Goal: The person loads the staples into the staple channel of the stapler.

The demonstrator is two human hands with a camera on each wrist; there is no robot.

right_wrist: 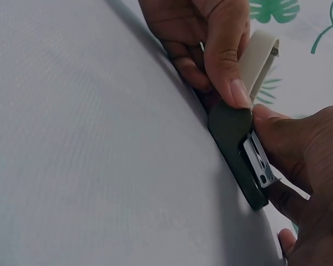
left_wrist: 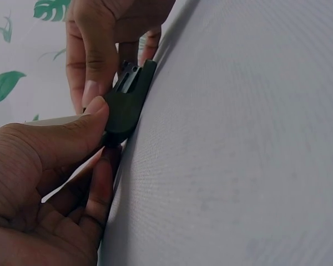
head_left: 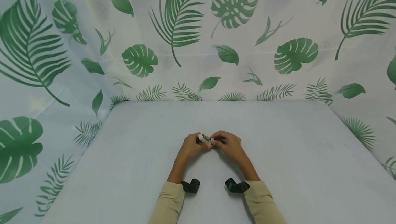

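Note:
Both hands hold what looks like a folding peeler, low over the table in front of me. Its dark green head carries a slotted metal blade. A cream loop-shaped handle stands up from the other end, as the right wrist view shows. My left hand pinches the green part near the joint, thumb on top. From the other side my right hand grips it, thumb by the joint and a finger near the blade's end. Part of the handle is hidden behind the left hand in the left wrist view.
A pale white table spreads around the hands. Leaf-printed curtains stand along its back and sides. Each wrist wears a black camera mount, the left one and the right one.

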